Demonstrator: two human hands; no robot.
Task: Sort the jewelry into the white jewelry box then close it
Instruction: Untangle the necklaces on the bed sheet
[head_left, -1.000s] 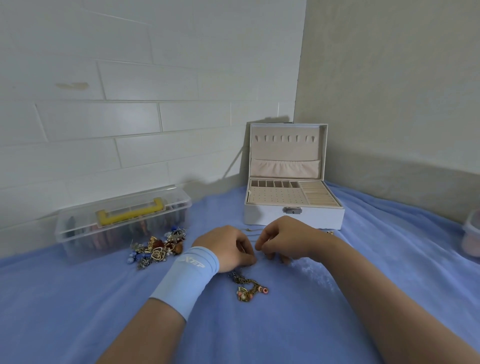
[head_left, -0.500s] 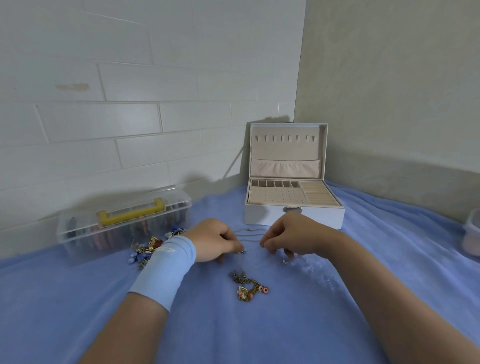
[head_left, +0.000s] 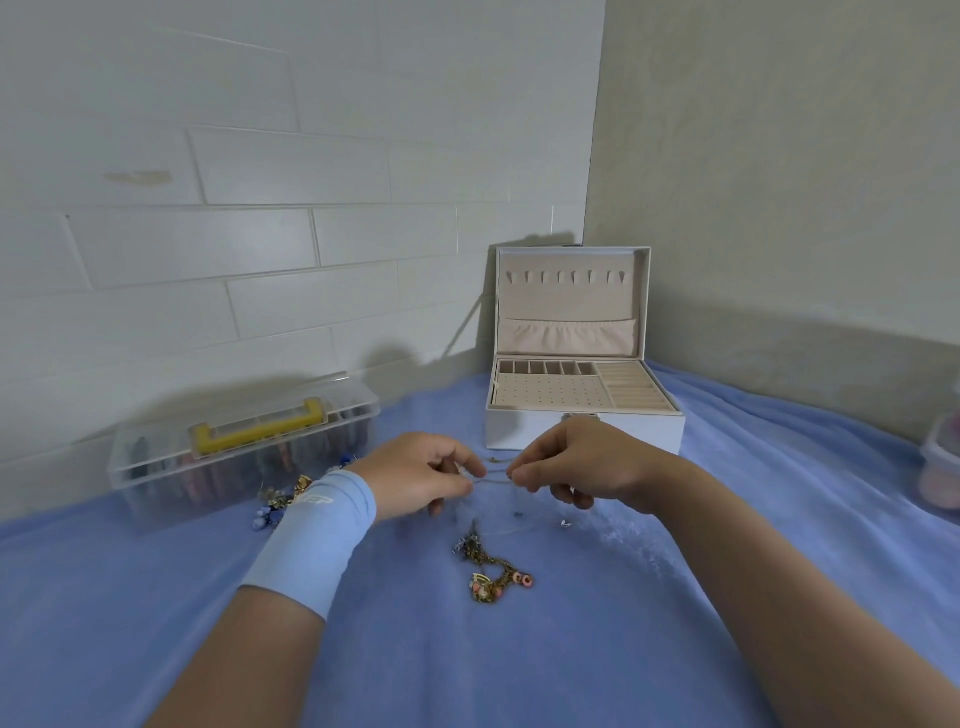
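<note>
While a beaded charm tangle (head_left: 491, 577) lies nearest on the blue blanket (head_left: 571, 654), the left hand (head_left: 421, 480) and right hand (head_left: 576, 467) each pinch a fine chain (head_left: 493, 481) stretched between them. It looks limp, light and snag-prone, and is probably best held by its ends. Beyond, the white jewelry box (head_left: 644, 432) stands open.

The thin chain (head_left: 496, 480) pinched between the left hand (head_left: 421, 478) and the right hand (head_left: 576, 467) is too fine to trace further. The wristband (head_left: 317, 535) hides part of the jewelry pile (head_left: 283, 501). The clear plastic box (head_left: 244, 447) blurs its contents. The picture's right edge cuts off a pink container (head_left: 943, 467).
</note>
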